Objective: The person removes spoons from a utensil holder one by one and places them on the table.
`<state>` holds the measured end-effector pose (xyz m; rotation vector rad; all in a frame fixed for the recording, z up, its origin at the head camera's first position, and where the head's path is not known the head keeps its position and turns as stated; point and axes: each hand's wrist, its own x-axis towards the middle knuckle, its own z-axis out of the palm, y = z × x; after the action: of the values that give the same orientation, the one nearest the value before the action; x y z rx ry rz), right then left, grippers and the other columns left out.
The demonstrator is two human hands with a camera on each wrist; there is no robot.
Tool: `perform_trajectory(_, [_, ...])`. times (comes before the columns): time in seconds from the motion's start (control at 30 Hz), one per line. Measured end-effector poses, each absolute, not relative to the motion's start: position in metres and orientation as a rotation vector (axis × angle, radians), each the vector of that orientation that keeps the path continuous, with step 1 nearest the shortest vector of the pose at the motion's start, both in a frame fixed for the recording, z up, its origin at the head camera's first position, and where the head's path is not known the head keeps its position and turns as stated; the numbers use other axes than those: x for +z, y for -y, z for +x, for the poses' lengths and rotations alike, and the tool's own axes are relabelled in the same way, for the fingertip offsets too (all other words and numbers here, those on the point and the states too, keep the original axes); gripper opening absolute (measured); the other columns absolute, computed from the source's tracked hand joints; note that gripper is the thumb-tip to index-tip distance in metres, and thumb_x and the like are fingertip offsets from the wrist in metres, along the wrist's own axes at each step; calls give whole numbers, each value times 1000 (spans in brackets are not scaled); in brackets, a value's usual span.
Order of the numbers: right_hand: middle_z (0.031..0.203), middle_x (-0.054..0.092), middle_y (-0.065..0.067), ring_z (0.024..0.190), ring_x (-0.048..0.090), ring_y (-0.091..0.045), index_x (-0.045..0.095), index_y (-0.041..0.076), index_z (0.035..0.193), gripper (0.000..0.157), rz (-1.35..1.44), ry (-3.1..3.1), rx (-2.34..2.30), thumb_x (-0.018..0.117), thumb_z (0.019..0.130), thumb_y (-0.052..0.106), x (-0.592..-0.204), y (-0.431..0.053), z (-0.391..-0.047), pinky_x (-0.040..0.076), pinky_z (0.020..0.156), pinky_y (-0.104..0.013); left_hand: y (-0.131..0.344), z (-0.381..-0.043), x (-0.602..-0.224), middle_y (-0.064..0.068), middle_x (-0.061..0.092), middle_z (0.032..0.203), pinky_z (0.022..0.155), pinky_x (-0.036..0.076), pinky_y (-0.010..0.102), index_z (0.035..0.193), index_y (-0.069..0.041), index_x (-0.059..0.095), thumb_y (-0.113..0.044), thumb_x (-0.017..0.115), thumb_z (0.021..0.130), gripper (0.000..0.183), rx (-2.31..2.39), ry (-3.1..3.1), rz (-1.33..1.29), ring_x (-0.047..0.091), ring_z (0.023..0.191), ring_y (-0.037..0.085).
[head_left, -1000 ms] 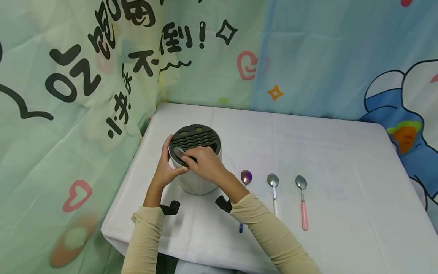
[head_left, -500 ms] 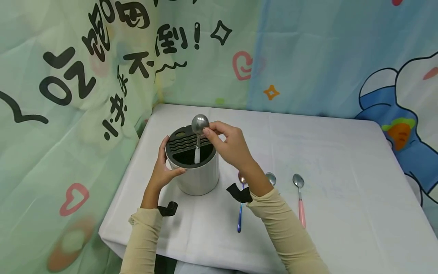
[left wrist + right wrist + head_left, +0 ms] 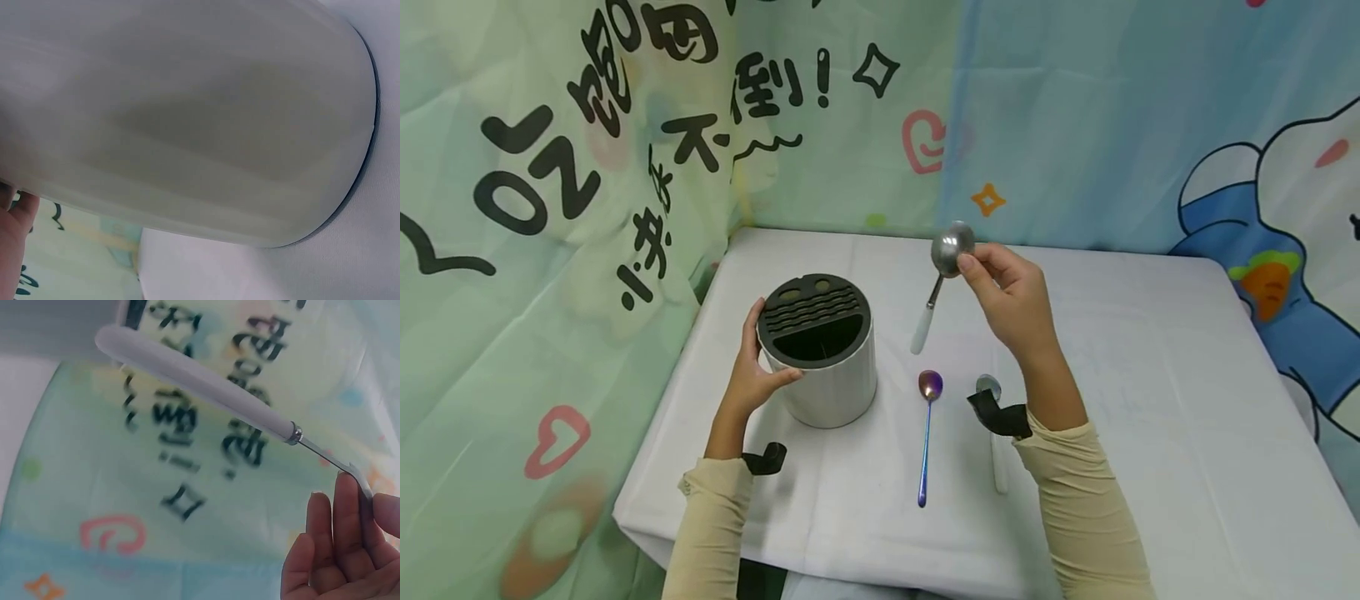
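In the head view my left hand (image 3: 751, 375) grips the side of a white utensil holder (image 3: 831, 396), thumb in front and fingers round the left edge. Its black lid (image 3: 808, 321) has wavy slots, round holes and a large half-moon opening. My right hand (image 3: 1017, 304) pinches a spoon (image 3: 953, 248) by its metal bowl, up in the air right of the holder. The spoon's white handle (image 3: 200, 384) points down and left. The left wrist view is filled by the holder's wall (image 3: 219, 125), with left fingers (image 3: 25, 209) at the edge.
On the white-covered table (image 3: 850, 517) lie a purple-blue spoon (image 3: 927, 442) and a white-handled spoon (image 3: 998, 462), the latter partly behind the right wrist's black strap (image 3: 1000, 414). Printed cloth walls (image 3: 842, 167) enclose the table's back and left.
My right hand has lifted the spoon from the holder's opening and carried it right, past the holder. The left hand keeps its grip. The pink-handled spoon is now hidden behind the right arm.
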<state>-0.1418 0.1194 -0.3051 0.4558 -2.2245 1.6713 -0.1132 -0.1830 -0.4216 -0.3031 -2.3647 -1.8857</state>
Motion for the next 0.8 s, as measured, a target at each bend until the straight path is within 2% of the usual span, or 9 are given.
perform_trajectory(0.07, [78, 60, 26, 83, 58, 5, 61, -9, 92, 21, 377, 2262, 1662, 54, 92, 10, -311, -136, -140, 44, 80, -13, 182, -113, -421, 19, 12, 151, 111, 10, 55, 146, -2, 8, -70, 71, 52, 131, -1887, 2361, -307, 9, 140, 33])
perform_trajectory(0.2, [77, 56, 30, 83, 54, 6, 60, -9, 97, 32, 183, 2376, 1537, 52, 93, 21, -323, -171, -136, 40, 78, -15, 181, -112, -418, 20, 12, 151, 111, 9, 55, 145, -2, 8, -71, 70, 52, 132, -1883, 2361, -311, 9, 140, 34])
perform_trajectory(0.33, [75, 51, 34, 83, 48, 8, 59, -8, 100, 38, -62, 2468, 1428, 50, 94, 29, -339, -204, -131, 39, 83, -30, 180, -110, -418, 20, 12, 151, 111, 8, 55, 146, -2, 7, -71, 70, 52, 132, -1890, 2356, -311, 9, 140, 34])
perform_trajectory(0.47, [71, 48, 36, 84, 45, 12, 59, -3, 98, 37, -260, 2511, 1395, 48, 94, 33, -354, -235, -124, 36, 89, -44, 180, -110, -419, 19, 12, 151, 111, 8, 55, 146, -2, 7, -71, 70, 52, 132, -1902, 2345, -310, 9, 140, 33])
perform_trajectory(0.67, [67, 47, 39, 82, 42, 10, 59, 14, 89, 23, -450, 2549, 1326, 46, 95, 34, -369, -278, -113, 34, 79, -28, 180, -110, -420, 21, 12, 151, 111, 7, 56, 145, -1, 8, -70, 71, 52, 132, -1906, 2342, -322, 9, 140, 35])
perform_trajectory(0.8, [67, 47, 38, 81, 41, 10, 56, 23, 88, 20, -561, 2581, 1329, 44, 95, 36, -376, -301, -106, 33, 74, -21, 180, -111, -420, 21, 11, 151, 111, 7, 56, 145, 0, 7, -71, 70, 53, 132, -1896, 2341, -334, 8, 140, 35])
